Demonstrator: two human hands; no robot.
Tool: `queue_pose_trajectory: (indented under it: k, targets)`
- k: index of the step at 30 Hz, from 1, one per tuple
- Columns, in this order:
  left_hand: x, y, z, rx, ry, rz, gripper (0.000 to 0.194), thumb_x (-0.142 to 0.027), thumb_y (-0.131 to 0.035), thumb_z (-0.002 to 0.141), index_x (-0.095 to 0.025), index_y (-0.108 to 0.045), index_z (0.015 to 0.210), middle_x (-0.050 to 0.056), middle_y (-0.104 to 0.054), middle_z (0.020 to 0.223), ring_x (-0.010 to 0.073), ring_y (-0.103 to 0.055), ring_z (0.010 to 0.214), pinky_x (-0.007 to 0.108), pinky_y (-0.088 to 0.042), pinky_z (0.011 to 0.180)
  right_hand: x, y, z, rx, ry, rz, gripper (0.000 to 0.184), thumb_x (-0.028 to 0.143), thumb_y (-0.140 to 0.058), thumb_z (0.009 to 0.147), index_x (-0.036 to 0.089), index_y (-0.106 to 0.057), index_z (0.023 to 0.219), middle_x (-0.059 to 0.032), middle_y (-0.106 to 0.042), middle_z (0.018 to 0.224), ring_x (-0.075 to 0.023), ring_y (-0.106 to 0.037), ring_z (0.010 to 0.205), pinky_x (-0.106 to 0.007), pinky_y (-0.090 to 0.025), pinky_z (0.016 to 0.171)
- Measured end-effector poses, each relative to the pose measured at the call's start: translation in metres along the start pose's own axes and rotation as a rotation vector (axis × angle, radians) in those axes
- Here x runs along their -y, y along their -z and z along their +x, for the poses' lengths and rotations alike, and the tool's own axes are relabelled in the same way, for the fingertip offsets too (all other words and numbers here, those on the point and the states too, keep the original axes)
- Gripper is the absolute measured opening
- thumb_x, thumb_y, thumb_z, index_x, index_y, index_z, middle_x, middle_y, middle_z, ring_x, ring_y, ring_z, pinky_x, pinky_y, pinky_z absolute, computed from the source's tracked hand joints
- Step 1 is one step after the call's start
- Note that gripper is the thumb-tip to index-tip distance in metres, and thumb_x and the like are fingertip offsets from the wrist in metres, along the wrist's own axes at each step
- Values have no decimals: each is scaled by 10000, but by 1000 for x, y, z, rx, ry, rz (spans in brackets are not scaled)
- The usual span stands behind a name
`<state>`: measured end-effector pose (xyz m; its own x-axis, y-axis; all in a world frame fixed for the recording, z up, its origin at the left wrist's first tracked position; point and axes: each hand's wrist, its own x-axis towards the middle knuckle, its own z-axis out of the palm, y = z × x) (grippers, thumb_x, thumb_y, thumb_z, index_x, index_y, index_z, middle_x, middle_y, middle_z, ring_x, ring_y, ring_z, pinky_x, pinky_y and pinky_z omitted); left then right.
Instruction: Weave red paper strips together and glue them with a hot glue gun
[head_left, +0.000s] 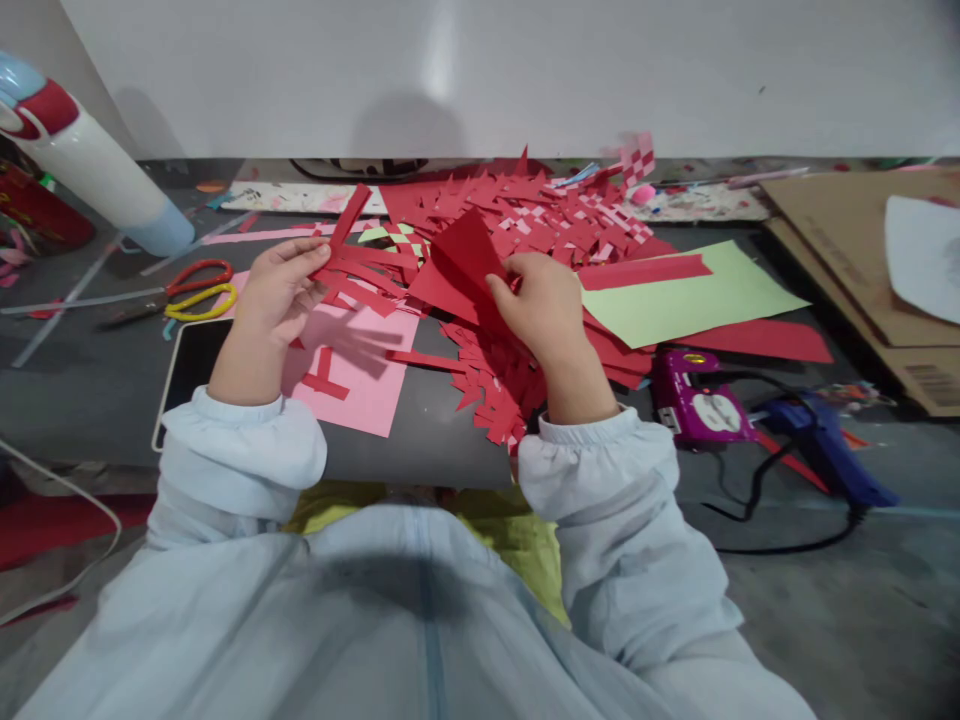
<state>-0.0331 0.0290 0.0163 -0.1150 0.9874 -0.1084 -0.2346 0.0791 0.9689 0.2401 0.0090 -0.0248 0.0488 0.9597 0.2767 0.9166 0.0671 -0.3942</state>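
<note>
My left hand [283, 285] is closed on several red paper strips [367, 270], which fan out to the right from its fingertips. A short red strip sticks up above the thumb. My right hand [541, 305] pinches a red paper sheet [461, 262] between thumb and fingers, tilted up over the pile. Below the left hand lies a pink paper sheet [367, 385] with loose red strips on it. Behind and under the right hand spreads a heap of woven red and pink paper pieces [517, 215]. My right palm is hidden.
Scissors with red and yellow handles [199, 290] lie left, beside a dark-screened tablet [191, 365] and a white bottle [105, 165]. At right are a green sheet [690, 300], a purple box [694, 395], a blue glue gun [825, 450] and cardboard [847, 240].
</note>
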Motion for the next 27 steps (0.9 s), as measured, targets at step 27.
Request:
queue_pose_trajectory:
  k: [27]
  targets:
    - [-1,0,1,-46,-1,39,103,-67,-717,729,-157,-666,729,-25,-669,674,59,-627,557,155,-522,566,-27,13,9,-197,-208,63,201,375,-511,854,220,-560,737,-128,-626,815,-304,-588,840,-500,-451,825]
